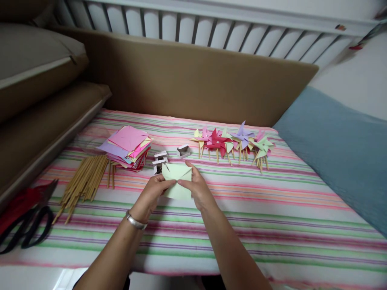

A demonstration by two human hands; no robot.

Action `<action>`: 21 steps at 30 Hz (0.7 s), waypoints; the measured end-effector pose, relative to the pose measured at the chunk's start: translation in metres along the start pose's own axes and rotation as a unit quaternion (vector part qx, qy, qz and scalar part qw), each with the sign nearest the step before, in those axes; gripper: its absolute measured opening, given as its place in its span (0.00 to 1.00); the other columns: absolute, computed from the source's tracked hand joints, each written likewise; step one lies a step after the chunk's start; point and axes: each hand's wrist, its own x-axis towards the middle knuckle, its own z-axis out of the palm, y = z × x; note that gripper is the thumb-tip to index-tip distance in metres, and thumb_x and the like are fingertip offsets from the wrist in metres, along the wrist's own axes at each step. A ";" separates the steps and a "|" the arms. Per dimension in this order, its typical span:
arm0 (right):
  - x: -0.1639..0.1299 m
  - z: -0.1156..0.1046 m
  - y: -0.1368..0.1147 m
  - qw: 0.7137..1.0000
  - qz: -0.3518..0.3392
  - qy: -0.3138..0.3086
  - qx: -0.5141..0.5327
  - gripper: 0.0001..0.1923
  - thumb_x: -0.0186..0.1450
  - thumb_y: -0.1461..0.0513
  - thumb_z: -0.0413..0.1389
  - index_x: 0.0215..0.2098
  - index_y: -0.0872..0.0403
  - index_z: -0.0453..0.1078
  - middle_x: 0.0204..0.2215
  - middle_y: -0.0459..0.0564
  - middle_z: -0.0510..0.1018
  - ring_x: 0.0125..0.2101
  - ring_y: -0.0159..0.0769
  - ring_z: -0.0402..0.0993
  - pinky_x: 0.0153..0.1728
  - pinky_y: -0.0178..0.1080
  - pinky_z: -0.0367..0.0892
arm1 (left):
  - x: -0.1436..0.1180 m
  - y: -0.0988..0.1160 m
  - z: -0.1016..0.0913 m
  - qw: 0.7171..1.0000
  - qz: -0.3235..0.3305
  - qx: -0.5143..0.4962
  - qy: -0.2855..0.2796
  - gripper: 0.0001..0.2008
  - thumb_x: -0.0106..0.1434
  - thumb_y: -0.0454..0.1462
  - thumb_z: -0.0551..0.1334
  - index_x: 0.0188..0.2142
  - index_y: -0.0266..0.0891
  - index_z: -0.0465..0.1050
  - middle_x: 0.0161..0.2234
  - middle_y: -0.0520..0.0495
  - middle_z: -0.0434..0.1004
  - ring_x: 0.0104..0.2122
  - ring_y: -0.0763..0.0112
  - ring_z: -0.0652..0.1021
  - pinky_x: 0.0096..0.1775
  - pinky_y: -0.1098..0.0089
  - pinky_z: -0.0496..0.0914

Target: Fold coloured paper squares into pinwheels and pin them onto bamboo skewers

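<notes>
Two hands, left (154,192) and right (196,188), each grip closed on pale green paper (177,180) (corners folded).

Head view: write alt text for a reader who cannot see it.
Both hands, left hand and right hand, hold a pale green paper square over a striped cloth. Behind lie a stack of coloured paper, wooden sticks and finished pinwheels.

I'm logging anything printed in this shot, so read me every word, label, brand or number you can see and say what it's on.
There are none to read.
Green paper square, held in the left hand and right hand: plain.
Stack of coloured paper: no print visible.
Small boxes: any marking too small to read.
Sticker on the white railing: blurred.
</notes>
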 end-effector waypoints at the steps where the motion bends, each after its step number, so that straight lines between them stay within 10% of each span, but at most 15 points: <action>1: 0.000 0.001 0.001 1.000 0.000 0.007 0.012 0.38 0.48 0.66 0.61 0.57 0.50 0.57 0.43 0.50 0.77 0.41 0.41 0.75 0.38 0.42 0.72 | 0.000 -0.001 0.000 1.000 -0.002 -0.010 -0.001 0.10 0.42 0.37 0.70 0.26 0.34 0.78 0.22 0.47 0.78 0.20 0.73 0.73 0.25 0.73 0.64; 12: -0.001 0.003 -0.001 0.999 0.022 0.034 -0.001 0.39 0.51 0.62 0.61 0.59 0.52 0.53 0.27 0.44 0.77 0.29 0.37 0.74 0.32 0.40 0.69 | 0.003 0.005 -0.004 0.998 0.001 -0.053 0.021 0.13 0.40 0.35 0.70 0.28 0.32 0.78 0.24 0.44 0.80 0.22 0.68 0.76 0.28 0.70 0.68; 16: -0.007 0.001 -0.002 0.968 -0.148 0.087 -0.182 0.22 0.58 0.61 0.55 0.51 0.51 0.64 0.31 0.47 0.75 0.33 0.36 0.72 0.38 0.42 0.69 | 0.004 0.016 -0.014 0.997 0.024 -0.066 0.044 0.07 0.38 0.34 0.70 0.19 0.34 0.75 0.17 0.48 0.75 0.17 0.73 0.72 0.24 0.72 0.65; 21: -0.017 0.004 -0.005 0.867 -0.335 -0.037 -0.368 0.12 0.61 0.66 0.52 0.40 0.47 0.72 0.46 0.50 0.72 0.48 0.40 0.66 0.48 0.46 0.64 | 0.007 0.023 -0.031 0.994 0.040 -0.079 0.060 0.09 0.39 0.34 0.70 0.23 0.34 0.76 0.19 0.48 0.77 0.19 0.74 0.73 0.24 0.74 0.64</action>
